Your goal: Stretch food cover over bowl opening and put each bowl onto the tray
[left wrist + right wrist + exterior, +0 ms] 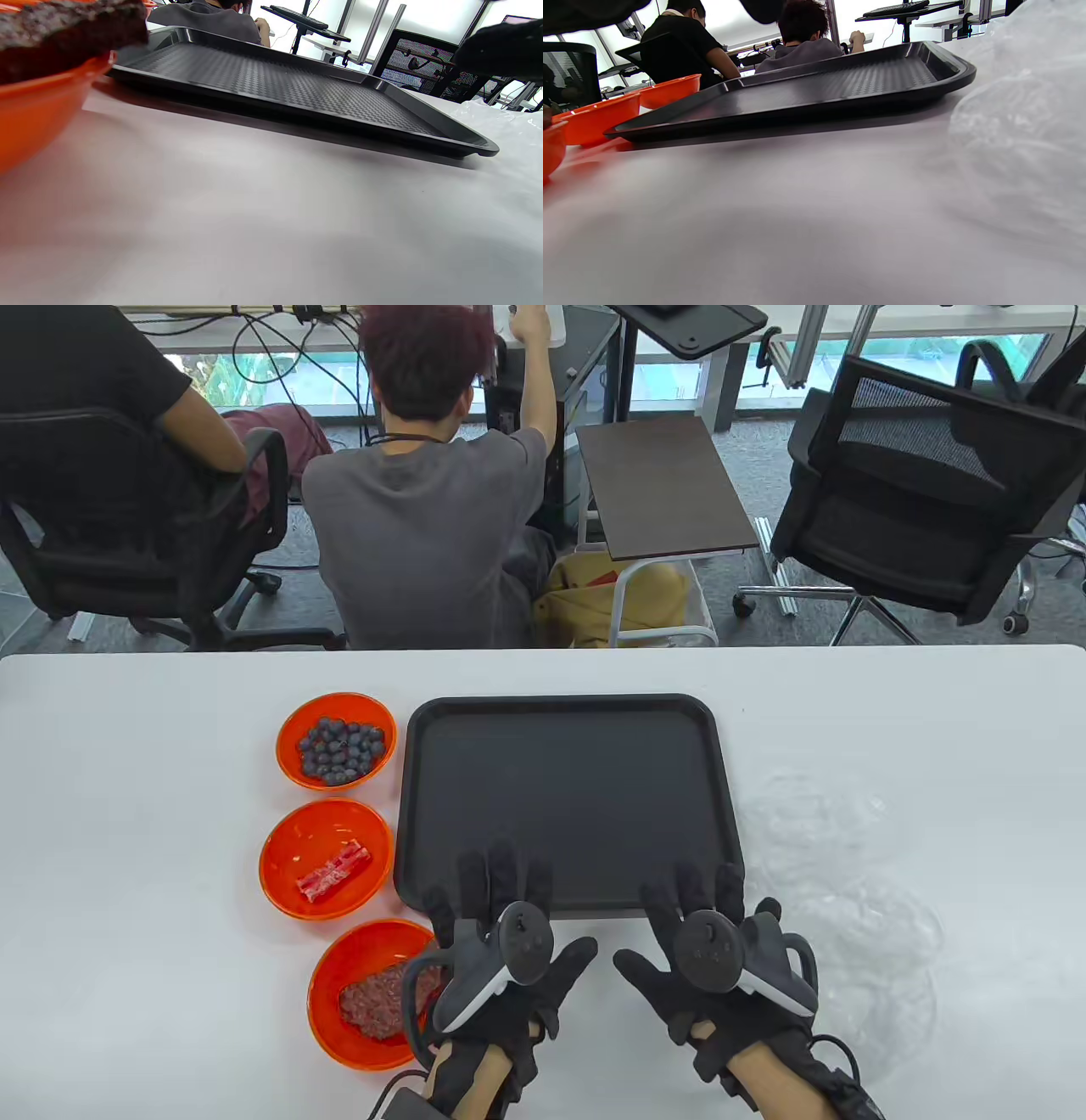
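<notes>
A black tray lies empty in the middle of the white table. Left of it stand three orange bowls in a column: blueberries, red strips, minced meat. Clear plastic food covers lie in a loose heap right of the tray. My left hand lies flat with spread fingers over the tray's near edge, beside the meat bowl. My right hand lies flat the same way at the tray's near right corner. Neither holds anything. The covers fill the right of the right wrist view.
Two people sit with their backs to the table beyond its far edge, one on a black chair. Another office chair and a small side table stand behind. Bare tabletop stretches left of the bowls.
</notes>
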Tool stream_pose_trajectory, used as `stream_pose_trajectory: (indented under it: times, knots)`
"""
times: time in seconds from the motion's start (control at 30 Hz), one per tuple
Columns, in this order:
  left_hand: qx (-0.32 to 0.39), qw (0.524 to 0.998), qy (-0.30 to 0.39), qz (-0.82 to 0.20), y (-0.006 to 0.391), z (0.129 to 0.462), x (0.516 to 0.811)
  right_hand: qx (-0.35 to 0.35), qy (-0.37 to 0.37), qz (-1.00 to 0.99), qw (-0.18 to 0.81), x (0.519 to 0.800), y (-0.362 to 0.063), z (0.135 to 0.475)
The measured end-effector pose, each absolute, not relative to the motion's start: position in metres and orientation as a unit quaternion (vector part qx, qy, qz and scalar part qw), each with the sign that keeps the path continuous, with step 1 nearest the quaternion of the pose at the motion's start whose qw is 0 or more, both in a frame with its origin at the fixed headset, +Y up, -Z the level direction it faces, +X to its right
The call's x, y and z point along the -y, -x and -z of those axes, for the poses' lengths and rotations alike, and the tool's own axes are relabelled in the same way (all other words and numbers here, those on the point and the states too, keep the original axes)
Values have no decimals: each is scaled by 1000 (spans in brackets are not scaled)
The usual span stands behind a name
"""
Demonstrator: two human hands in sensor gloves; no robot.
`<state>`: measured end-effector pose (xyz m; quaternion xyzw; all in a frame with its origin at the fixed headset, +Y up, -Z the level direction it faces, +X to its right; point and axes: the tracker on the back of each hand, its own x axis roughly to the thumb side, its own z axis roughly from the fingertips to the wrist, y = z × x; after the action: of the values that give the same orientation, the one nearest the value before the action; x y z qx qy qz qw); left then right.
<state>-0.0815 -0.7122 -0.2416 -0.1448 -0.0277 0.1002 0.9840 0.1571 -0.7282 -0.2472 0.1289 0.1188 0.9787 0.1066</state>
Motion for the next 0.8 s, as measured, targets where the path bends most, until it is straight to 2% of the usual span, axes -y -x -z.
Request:
stream_pose_trajectory:
  times: [0.8]
  knots:
    - [26,979,178,-92,85,249,718,-108,-136,-979,108,729,-153,249]
